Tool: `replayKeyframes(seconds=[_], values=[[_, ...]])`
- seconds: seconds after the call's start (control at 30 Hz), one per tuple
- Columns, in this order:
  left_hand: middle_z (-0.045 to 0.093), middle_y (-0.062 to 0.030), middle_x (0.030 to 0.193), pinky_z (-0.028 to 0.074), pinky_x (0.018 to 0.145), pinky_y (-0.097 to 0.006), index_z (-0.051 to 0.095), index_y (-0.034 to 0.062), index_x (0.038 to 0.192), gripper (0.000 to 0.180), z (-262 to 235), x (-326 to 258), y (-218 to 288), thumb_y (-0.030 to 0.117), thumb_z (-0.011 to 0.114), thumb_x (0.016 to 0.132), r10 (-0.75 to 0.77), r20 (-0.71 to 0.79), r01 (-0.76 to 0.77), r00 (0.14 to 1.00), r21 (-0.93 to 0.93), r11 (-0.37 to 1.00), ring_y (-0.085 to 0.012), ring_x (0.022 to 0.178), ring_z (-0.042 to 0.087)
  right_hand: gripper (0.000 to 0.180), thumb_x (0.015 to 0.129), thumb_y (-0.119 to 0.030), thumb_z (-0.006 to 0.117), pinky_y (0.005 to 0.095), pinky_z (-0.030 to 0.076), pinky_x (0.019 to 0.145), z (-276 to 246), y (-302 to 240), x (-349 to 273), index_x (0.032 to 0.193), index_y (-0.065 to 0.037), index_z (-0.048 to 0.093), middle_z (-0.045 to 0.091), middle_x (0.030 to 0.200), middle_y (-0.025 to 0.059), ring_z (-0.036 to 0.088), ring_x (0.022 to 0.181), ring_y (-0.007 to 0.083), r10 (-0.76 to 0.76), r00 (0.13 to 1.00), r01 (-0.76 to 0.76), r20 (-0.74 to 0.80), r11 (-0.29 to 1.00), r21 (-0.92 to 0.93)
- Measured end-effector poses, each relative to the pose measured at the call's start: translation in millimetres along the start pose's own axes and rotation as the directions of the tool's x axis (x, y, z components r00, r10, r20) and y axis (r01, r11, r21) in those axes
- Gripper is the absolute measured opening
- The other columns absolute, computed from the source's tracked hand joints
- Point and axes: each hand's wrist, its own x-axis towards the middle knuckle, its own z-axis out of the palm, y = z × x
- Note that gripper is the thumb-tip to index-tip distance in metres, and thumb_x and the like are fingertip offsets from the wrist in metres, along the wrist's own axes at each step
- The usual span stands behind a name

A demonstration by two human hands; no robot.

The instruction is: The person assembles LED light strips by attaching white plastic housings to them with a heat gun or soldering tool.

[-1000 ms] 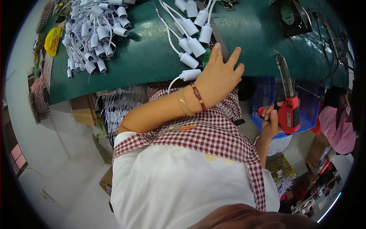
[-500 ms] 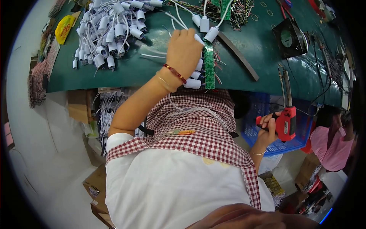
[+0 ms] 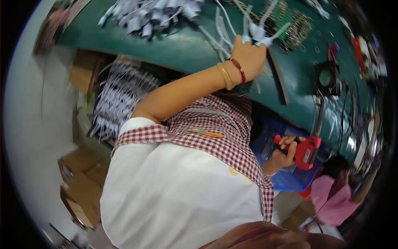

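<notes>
Largest first: the green table [image 3: 93,39] spreads beneath and beyond my left hand [image 3: 248,58], while my right hand [image 3: 286,151] is short of its near edge. Probably that leaves my left hand the working surface and keeps the hot tool off to the side.

Blue crate [image 3: 290,181]: behind and below my right hand, under the table edge, likely so it is out of the way.

Bundled white leads [image 3: 120,95]: below the table, left of my left forearm; they look like stock parked off the surface.

Pile of white caps with leads [image 3: 155,14]: on the table, left of my left hand and heaped within its reach, I judge.

Red soldering gun [image 3: 307,155]: my right hand wraps its dark handle, fingers curled, thumb across. Long tip points up and away from me, which should keep the heat clear of my body.

Black fan [image 3: 326,79]: beyond my right hand, close by the tip, perhaps to move fumes.

Dark bar [image 3: 277,76]: just right of my left hand.

Few white caps [image 3: 257,32]: at my left fingertips, leads pointing away. Palm down, fingers bent over them; cannot tell whether they pinch one, knuckles block the view.
</notes>
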Motion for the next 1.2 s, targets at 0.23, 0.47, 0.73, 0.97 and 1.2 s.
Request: replayKeyframes(seconds=[0.23,0.47,0.73,0.97,1.2], values=[[0.065,-0.0036,0.092,0.044,0.079,-0.021,0.052,0.0007,0.124,0.043,-132.3,-87.6,-94.5,0.023,0.062,0.089,-0.132,-0.128,-0.141,0.983,-0.986,-0.087,-0.0097,0.079,0.059,0.025,0.087,-0.004,0.052,0.0265,0.039,0.052,4.4,-0.4,14.4,0.111,0.0,0.049,0.052,0.069,0.01,0.04,0.05,0.0135,-0.031,0.994,0.026,0.102,0.999,0.046],[0.064,-0.0039,0.095,0.043,0.081,-0.022,0.047,0.0009,0.131,0.051,-182.3,-344.5,-186.9,0.025,0.063,0.089,-0.689,-0.121,0.158,0.715,-0.932,0.327,-0.0089,0.083,0.057,0.028,0.086,-0.003,0.052,0.0261,0.036,0.053,30.5,0.5,27.9,0.113,0.003,0.045,0.049,0.068,0.0109,0.036,0.051,0.0137,-0.072,0.978,0.076,0.194,0.997,-0.011],[0.064,-0.0164,0.11,0.046,0.088,-0.038,0.035,0.004,0.139,0.082,-102.7,-652.5,-361.1,0.043,0.072,0.077,-0.958,-0.283,0.998,-0.051,-0.055,-0.036,-0.0302,0.103,0.06,0.031,0.087,-0.004,0.053,0.026,0.034,0.057,52.2,-5.5,43.1,0.116,0.004,0.044,0.049,0.07,0.0098,0.035,0.055,0.0132,-0.001,0.97,0.013,0.244,0.999,-0.051],[0.059,-0.0136,0.119,0.036,0.095,-0.049,0.037,0.0186,0.14,0.075,68.9,-574.9,-421.7,0.049,0.065,0.078,-0.854,-0.247,0.882,-0.457,-0.004,-0.471,-0.0342,0.116,0.048,0.024,0.09,-0.006,0.053,0.0248,0.034,0.056,73.7,-25.8,20.2,0.112,0.002,0.046,0.048,0.069,0.0084,0.036,0.054,0.0122,0.002,0.957,0.05,0.291,0.984,-0.171],[0.055,-0.0132,0.126,0.037,0.097,-0.05,0.044,0.019,0.136,0.061,88.2,-578.4,-471.3,0.045,0.061,0.083,-0.883,-0.153,0.884,-0.443,0.092,-0.459,-0.0325,0.12,0.048,0.019,0.092,-0.007,0.051,0.0264,0.036,0.055,63.7,-35.7,18.6,0.11,-0.001,0.049,0.051,0.07,0.0084,0.04,0.054,0.0129,0.07,0.967,-0.038,0.246,0.991,-0.132]])
